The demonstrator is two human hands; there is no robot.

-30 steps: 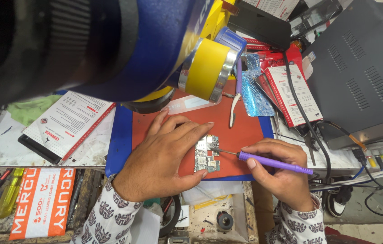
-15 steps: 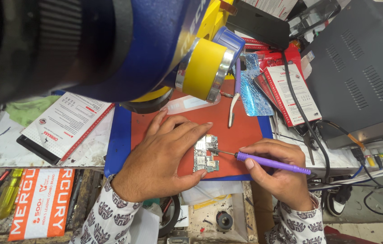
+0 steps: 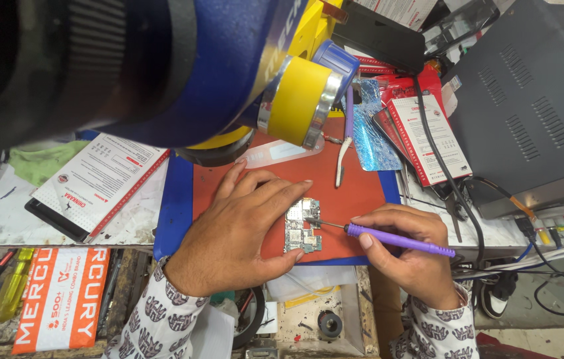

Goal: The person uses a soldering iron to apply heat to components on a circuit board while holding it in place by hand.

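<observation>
A small circuit board [image 3: 302, 226] lies on a red work mat [image 3: 355, 196] at the bench's front edge. My left hand [image 3: 238, 226] rests flat on the mat, its fingers pressing the board's left side. My right hand [image 3: 405, 249] grips a purple-handled soldering iron [image 3: 398, 240] like a pen; its metal tip touches the board's middle right. A large blue and yellow microscope [image 3: 242, 73] hangs over the mat and hides the mat's far left part.
Tweezers [image 3: 341, 159] and a blue foil piece [image 3: 369, 136] lie at the mat's far edge. Red-and-white boxes [image 3: 428, 139] and a grey metal case [image 3: 534, 100] stand to the right, with cables [image 3: 561, 259] trailing. A white booklet [image 3: 99, 183] lies left; a yellow screwdriver [image 3: 12, 292] below it.
Both hands stay in place on the board and the iron; the iron's tip holds at about the same spot. No clear movement beyond a slight shift of the view.
</observation>
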